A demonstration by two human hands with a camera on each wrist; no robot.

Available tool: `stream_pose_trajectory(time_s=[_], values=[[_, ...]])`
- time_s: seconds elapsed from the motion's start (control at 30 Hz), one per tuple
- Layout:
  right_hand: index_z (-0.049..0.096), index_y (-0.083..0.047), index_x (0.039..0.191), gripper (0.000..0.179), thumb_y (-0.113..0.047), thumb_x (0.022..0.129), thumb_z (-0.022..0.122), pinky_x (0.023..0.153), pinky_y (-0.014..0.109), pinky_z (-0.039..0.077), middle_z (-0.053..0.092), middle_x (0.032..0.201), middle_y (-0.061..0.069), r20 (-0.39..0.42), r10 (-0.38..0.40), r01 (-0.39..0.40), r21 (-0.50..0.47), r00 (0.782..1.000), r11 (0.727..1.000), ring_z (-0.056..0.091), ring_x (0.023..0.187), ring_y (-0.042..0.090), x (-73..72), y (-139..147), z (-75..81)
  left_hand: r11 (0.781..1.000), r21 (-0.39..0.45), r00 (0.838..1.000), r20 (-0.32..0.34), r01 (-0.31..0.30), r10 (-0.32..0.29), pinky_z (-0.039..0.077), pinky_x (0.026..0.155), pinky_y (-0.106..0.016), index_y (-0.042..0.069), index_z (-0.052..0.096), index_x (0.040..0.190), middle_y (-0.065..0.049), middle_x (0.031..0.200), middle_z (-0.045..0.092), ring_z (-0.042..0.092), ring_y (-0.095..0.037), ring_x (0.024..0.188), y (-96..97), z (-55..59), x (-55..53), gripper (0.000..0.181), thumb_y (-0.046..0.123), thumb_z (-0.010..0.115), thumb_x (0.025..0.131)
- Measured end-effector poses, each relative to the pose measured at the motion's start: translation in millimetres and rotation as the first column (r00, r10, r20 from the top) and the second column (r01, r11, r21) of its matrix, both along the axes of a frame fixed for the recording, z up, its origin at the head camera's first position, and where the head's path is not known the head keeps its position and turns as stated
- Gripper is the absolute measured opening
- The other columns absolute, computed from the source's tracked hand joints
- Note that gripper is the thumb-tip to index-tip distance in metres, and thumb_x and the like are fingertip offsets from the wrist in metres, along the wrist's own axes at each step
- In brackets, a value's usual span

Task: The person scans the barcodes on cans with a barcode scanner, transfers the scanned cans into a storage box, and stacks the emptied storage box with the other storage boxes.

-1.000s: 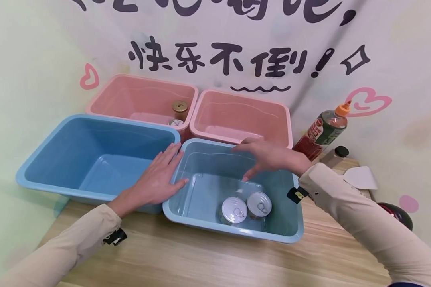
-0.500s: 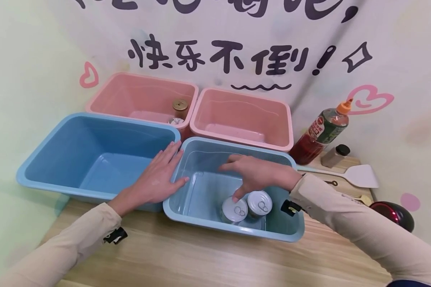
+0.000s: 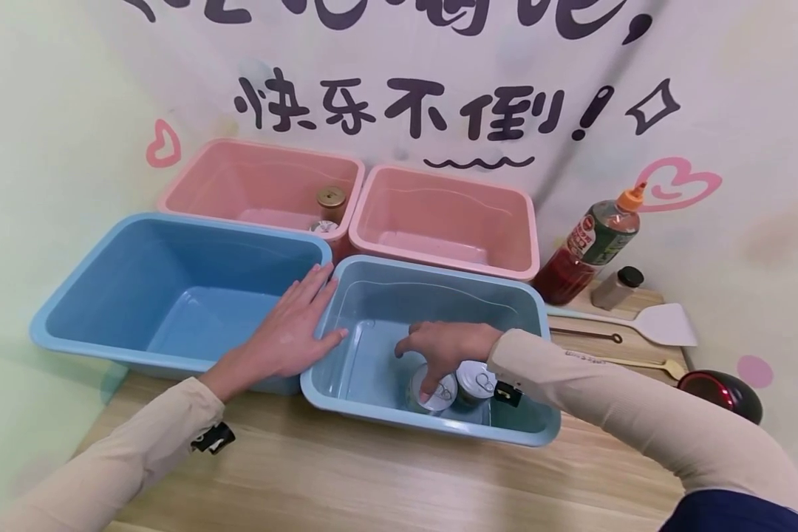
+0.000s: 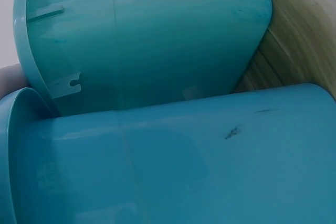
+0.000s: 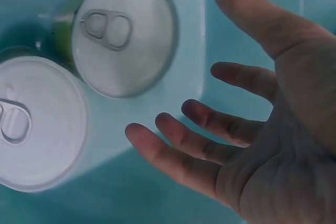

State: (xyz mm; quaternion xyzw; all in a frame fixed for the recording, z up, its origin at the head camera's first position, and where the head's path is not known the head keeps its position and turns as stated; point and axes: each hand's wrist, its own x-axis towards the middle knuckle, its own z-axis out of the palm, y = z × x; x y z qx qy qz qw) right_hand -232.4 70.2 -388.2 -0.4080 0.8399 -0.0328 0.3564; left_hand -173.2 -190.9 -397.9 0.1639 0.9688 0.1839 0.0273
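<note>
My left hand (image 3: 286,336) lies with straight fingers across the adjoining rims of the left blue bin (image 3: 106,349) and the right blue bin (image 3: 399,420). Down in the right bin, my right hand (image 3: 442,346) hovers over the left of two pull-ring cans (image 3: 447,391), thumb overlapping its lid in the head view. The other can (image 3: 473,378) stands close on its right, partly behind the wrist strap. Seen from the right wrist, the hand's fingers are spread and apart from the silver lid (image 5: 126,35). Only a bit of the left hand (image 4: 10,80) shows in the left wrist view.
Behind stand two pink bins; the left one (image 3: 259,151) holds a gold-topped can (image 3: 331,203) and a lower can. To the right are a red sauce bottle (image 3: 588,247), a black-capped jar (image 3: 617,288), a white spatula (image 3: 665,325) and a black rounded object (image 3: 721,395).
My right hand has come down from above the right bin's back rim to the left can, moving forward and leftward over it. My left hand has stayed put.
</note>
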Motion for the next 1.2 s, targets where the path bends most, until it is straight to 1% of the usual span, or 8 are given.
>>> stream_pose_trajectory(time_s=[0.13, 0.27, 0.4, 0.57, 0.8, 0.93, 1.13, 1.2], values=[[0.056, -0.021, 0.143, 0.079, -0.038, 0.073, 0.089, 0.103, 0.041, 0.049, 0.055, 0.14, 0.006, 0.015, -0.017, 0.016, 0.023, 1.0, 1.0, 0.052, 0.119, 0.02, 0.3, -1.3, -7.6, 1.0, 0.005, 1.0, 0.004, 0.0, 0.0, 0.014, 0.123, -0.058, -0.003, 0.023, 0.156, -0.015, 0.169, 0.008, 0.004, -0.036, 0.157, -0.1, -0.8, 0.1, 0.085, 0.041, 0.063, 0.095], [0.058, -0.02, 0.14, 0.078, -0.041, 0.072, 0.089, 0.105, 0.04, 0.049, 0.057, 0.138, 0.004, 0.03, -0.031, 0.03, 0.035, 0.999, 0.999, 0.053, 0.118, 0.019, 0.4, -1.1, -15.9, 1.0, 0.008, 1.0, 0.001, 0.001, -0.001, 0.014, 0.123, -0.059, -0.003, 0.023, 0.156, -0.015, 0.169, 0.008, 0.004, -0.036, 0.157, -0.5, -1.5, 0.2, 0.085, 0.042, 0.063, 0.095], [0.06, -0.019, 0.137, 0.075, -0.041, 0.072, 0.089, 0.102, 0.041, 0.05, 0.058, 0.134, 0.004, 0.039, -0.039, 0.036, 0.072, 0.998, 0.997, 0.053, 0.115, 0.019, 1.8, -3.3, -24.3, 1.0, 0.008, 1.0, -0.002, 0.004, -0.004, 0.015, 0.123, -0.059, -0.002, 0.024, 0.156, -0.015, 0.169, 0.008, 0.005, -0.035, 0.157, -0.5, -1.8, 0.2, 0.085, 0.042, 0.062, 0.095], [0.062, -0.019, 0.135, 0.073, -0.038, 0.071, 0.09, 0.099, 0.038, 0.051, 0.059, 0.131, 0.003, 0.014, -0.024, 0.022, 0.121, 1.0, 0.992, 0.055, 0.111, 0.018, 3.2, -7.6, -31.3, 1.0, 0.012, 1.0, -0.002, 0.002, -0.002, 0.015, 0.123, -0.059, -0.002, 0.024, 0.156, -0.015, 0.169, 0.008, 0.005, -0.036, 0.157, -0.7, -2.1, -0.1, 0.085, 0.042, 0.063, 0.095], [0.062, -0.019, 0.135, 0.069, -0.032, 0.073, 0.089, 0.091, 0.035, 0.053, 0.058, 0.128, 0.003, 0.021, -0.025, 0.022, 0.146, 0.999, 0.989, 0.056, 0.109, 0.018, 1.7, -10.7, -33.8, 1.0, 0.014, 1.0, 0.002, -0.001, 0.001, 0.015, 0.123, -0.059, -0.002, 0.024, 0.157, -0.015, 0.169, 0.008, 0.005, -0.035, 0.157, -0.7, -1.7, -1.0, 0.085, 0.041, 0.063, 0.095], [0.063, -0.018, 0.134, 0.068, -0.03, 0.072, 0.09, 0.09, 0.034, 0.054, 0.059, 0.126, 0.002, 0.008, -0.016, 0.015, 0.148, 1.0, 0.989, 0.057, 0.107, 0.017, 3.7, -13.0, -34.1, 1.0, 0.014, 1.0, 0.0, 0.0, 0.0, 0.015, 0.123, -0.059, -0.002, 0.024, 0.156, -0.015, 0.169, 0.008, 0.005, -0.035, 0.157, -1.0, -1.3, -1.2, 0.085, 0.041, 0.063, 0.095], [0.066, -0.017, 0.129, 0.064, -0.027, 0.071, 0.09, 0.086, 0.032, 0.055, 0.061, 0.119, 0.002, -0.034, 0.036, -0.031, 0.148, 0.999, 0.988, 0.058, 0.101, 0.016, 6.8, -14.4, -34.9, 1.0, 0.011, 1.0, 0.002, -0.001, 0.001, 0.015, 0.123, -0.058, -0.002, 0.023, 0.157, -0.015, 0.169, 0.008, 0.005, -0.035, 0.157, -1.3, -2.0, -1.0, 0.085, 0.042, 0.062, 0.095], [0.066, -0.017, 0.128, 0.062, -0.026, 0.071, 0.09, 0.086, 0.032, 0.056, 0.061, 0.117, 0.002, -0.044, 0.056, -0.048, 0.151, 0.997, 0.987, 0.059, 0.1, 0.016, 7.1, -14.6, -34.3, 1.0, 0.011, 1.0, 0.003, -0.001, 0.001, 0.015, 0.123, -0.058, -0.002, 0.023, 0.157, -0.015, 0.169, 0.008, 0.005, -0.035, 0.157, -1.1, -2.2, -0.9, 0.085, 0.042, 0.062, 0.095]])
